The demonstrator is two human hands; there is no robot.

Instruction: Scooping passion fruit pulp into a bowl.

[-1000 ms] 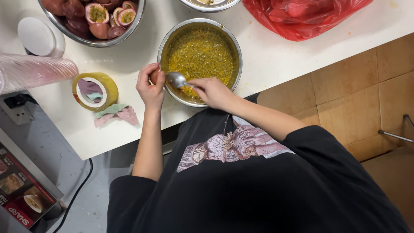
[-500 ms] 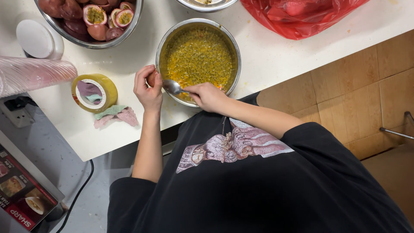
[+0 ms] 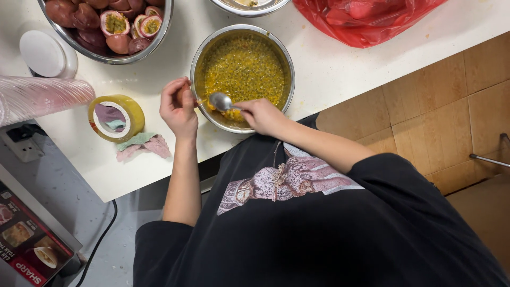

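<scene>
1. I start at the right hand (image 3: 261, 114): its fingers are clenched on the handle of a metal spoon (image 3: 221, 101), whose bowl points toward 9 o'clock, so the spoon's long axis runs roughly 3 to 9 across the near rim of the steel bowl (image 3: 204, 45).
2. The left hand (image 3: 178, 106) sits just at 9 o'clock of the spoon's bowl, fingers curled around something small at the rim. It looks like a passion fruit half, but the fingers hide most of it, so I cannot say for sure.
3. The spoon's bowl lies between the two hands, nearly touching the left fingers; the left hand is the nearer one to the spoon's tip, while the right hand holds the far end of its handle.
4. Under both hands, the steel bowl holds yellow passion fruit pulp (image 3: 244, 69) with dark seeds, spreading toward 12 o'clock from the spoon.
5. Further out at 10 o'clock, a larger bowl of passion fruits (image 3: 106, 24) stands on the white desk (image 3: 329, 69), some cut open.
6. At 9 o'clock from the left hand lie a roll of yellow tape (image 3: 116, 117) and a crumpled cloth (image 3: 143, 146); a red plastic bag (image 3: 366, 18) lies at 1 o'clock.
</scene>
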